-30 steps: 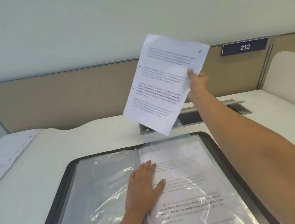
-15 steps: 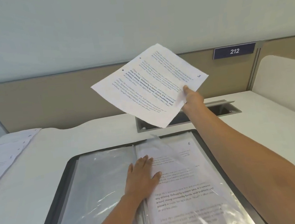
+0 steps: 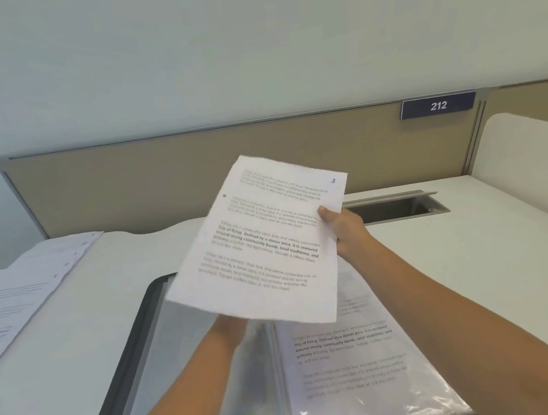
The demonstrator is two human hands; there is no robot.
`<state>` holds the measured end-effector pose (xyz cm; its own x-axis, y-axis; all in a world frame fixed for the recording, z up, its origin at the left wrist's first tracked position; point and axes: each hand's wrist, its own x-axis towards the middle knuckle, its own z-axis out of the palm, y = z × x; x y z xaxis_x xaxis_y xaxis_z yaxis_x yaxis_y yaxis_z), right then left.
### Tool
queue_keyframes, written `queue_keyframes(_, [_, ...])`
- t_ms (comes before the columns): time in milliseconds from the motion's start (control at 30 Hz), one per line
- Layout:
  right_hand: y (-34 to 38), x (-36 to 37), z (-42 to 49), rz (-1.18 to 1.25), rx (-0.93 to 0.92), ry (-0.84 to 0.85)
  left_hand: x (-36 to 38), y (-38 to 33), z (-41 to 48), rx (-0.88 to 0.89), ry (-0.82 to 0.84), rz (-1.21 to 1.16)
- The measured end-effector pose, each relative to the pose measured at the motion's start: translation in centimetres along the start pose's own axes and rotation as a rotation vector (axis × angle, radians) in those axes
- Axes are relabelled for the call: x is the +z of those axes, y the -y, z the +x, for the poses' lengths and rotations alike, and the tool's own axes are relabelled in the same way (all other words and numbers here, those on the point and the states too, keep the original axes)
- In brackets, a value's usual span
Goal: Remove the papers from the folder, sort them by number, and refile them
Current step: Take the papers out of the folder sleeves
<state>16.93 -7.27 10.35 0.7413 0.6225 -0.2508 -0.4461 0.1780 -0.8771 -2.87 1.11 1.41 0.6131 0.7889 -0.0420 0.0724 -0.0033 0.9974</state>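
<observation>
Right hand (image 3: pixel 346 229) pinches the sheet marked 3 (image 3: pixel 263 243) at its 3 o'clock edge, thumb on the printed face and the other fingers behind it, unseen. The sheet hangs tilted in the air over the open folder (image 3: pixel 137 344), which lies flat on the white desk (image 3: pixel 480 268) at 6 o'clock. Left forearm (image 3: pixel 198 389) runs up from 7 o'clock under the sheet, left hand hidden behind it, fingers cannot be told; a sleeved page (image 3: pixel 349 353) fills the folder's right half, and loose papers (image 3: pixel 18 297) lie at 9 o'clock, well apart.
</observation>
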Motion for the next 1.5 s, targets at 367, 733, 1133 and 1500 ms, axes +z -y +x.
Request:
queue_keyframes(367, [-3.9,-1.2,-3.6,-0.226,0.039,0.068,-8.2,-4.2,-5.4,-0.346,0.009,-0.111])
queue_keyframes(733, [-7.0,1.4,-6.8,-0.412,0.233,0.239,-11.3,-3.5,-9.3,-0.261,-0.281,-0.097])
queue_keyframes(1133, [-11.9,10.0,-8.0,-0.517,0.232,0.267,-20.7,-2.3,-10.0,-0.218,-0.491,-0.128])
queue_keyframes(1500, [-19.4,23.8,-11.0,-0.524,0.288,0.313,-39.3,-0.5,-8.8,-0.271,-0.537,0.005])
